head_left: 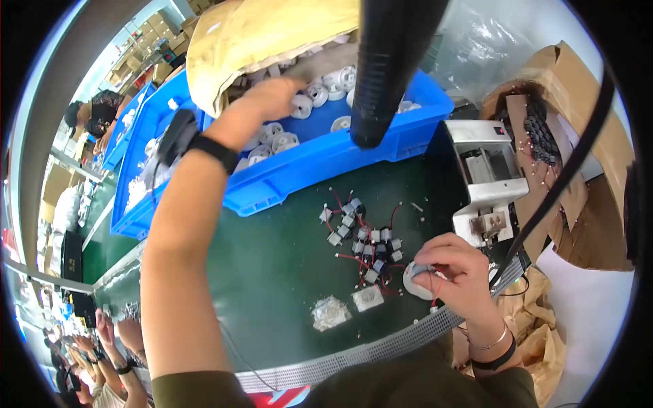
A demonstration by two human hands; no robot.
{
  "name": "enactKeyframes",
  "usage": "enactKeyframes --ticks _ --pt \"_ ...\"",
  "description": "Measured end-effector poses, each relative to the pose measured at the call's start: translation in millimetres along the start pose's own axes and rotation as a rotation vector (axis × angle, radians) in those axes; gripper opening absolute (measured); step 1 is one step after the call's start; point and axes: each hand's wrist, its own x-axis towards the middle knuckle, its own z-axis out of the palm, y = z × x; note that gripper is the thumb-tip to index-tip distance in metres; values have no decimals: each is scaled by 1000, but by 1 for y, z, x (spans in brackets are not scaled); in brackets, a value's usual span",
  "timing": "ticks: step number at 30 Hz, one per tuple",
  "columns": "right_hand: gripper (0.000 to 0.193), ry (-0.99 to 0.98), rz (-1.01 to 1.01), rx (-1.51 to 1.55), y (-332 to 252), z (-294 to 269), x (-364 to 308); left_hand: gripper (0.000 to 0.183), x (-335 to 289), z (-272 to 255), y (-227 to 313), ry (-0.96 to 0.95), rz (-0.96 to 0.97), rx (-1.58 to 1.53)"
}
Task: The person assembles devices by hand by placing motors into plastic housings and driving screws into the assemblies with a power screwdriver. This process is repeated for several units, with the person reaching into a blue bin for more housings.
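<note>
My left hand (272, 98) reaches into the blue bin (320, 160) among white round plastic parts (300, 106). Its fingers are smeared by motion, and whether they grip anything does not show. Close to the table's near edge, my right hand (457, 272) is closed in a pinch on a small grey motor with red wires. A white round part (413, 284) lies under those fingers, partly covered by them. Left of this hand is a loose pile of small motors (367, 248) with red and black wires.
A yellow sack (272, 30) lies over the bin's back. A dark post (381, 68) hangs in front of the bin. At right stand a white machine (486, 170) and an open carton (585, 224). A small white block (368, 298) and a clear-wrapped lump (330, 313) lie nearby. Co-workers sit at left.
</note>
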Motion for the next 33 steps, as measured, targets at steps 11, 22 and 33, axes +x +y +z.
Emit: enactKeyframes --ticks 11,22,33 --pt "33 -34 108 192 -25 -13 -24 29 -53 -25 23 173 -78 -146" --pt "33 326 39 183 -14 -32 -30 34 -144 27 269 230 367 -677" --pt "26 41 221 -111 -4 -35 -33 57 -141 50 287 341 205 -957"
